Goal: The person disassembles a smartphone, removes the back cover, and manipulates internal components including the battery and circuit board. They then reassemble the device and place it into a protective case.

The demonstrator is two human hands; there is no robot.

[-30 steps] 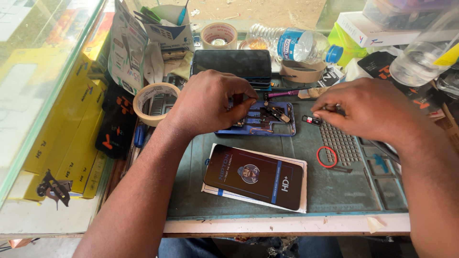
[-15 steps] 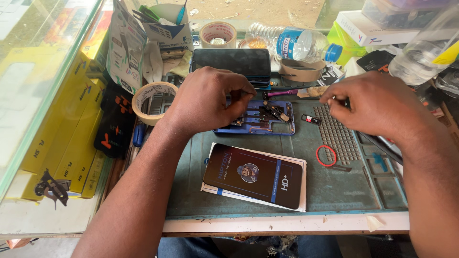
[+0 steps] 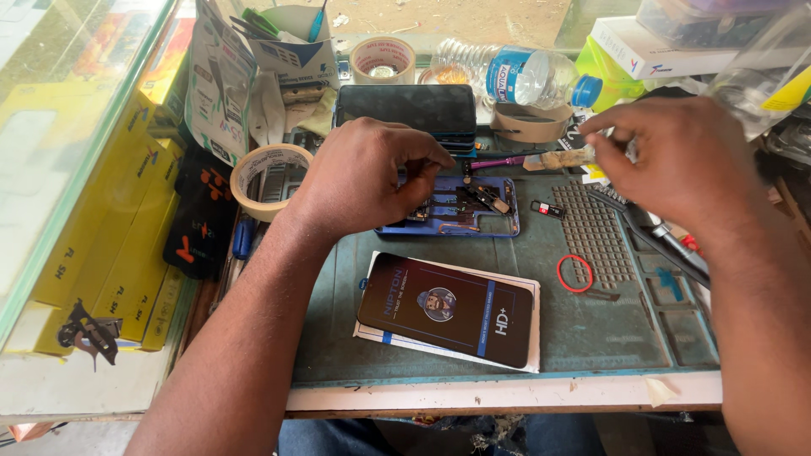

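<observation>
The opened blue phone [image 3: 460,207] lies flat on the green work mat [image 3: 591,338], near its far edge. Its back is off and small dark parts show inside. The left hand [image 3: 363,181] rests on the phone's left end. Its fingers [image 3: 427,160] are bent down and pinched close over the top edge. They seem to press on the phone or hold something tiny there, but I cannot tell which.

The right hand [image 3: 676,160] has moved. A second ago it was low, right next to the phone. Now it is lifted up and off to the right, well apart from the phone. Its fingertips [image 3: 596,127] are pinched together near a small brush [image 3: 549,159] with a purple handle. I cannot tell if they hold a tiny thing. So right now only the left hand keeps the phone steady, and the right hand is busy away from it.

Just beside the phone, on the right, sits a tiny black and red piece [image 3: 547,208]. A red rubber ring [image 3: 574,274] lies farther out on the mat. Nearer the person lies a dark screen-guard packet [image 3: 448,311] on a white card. Behind the phone is another dark phone [image 3: 405,111], a tape roll [image 3: 269,179] and a lying water bottle [image 3: 515,78].
</observation>
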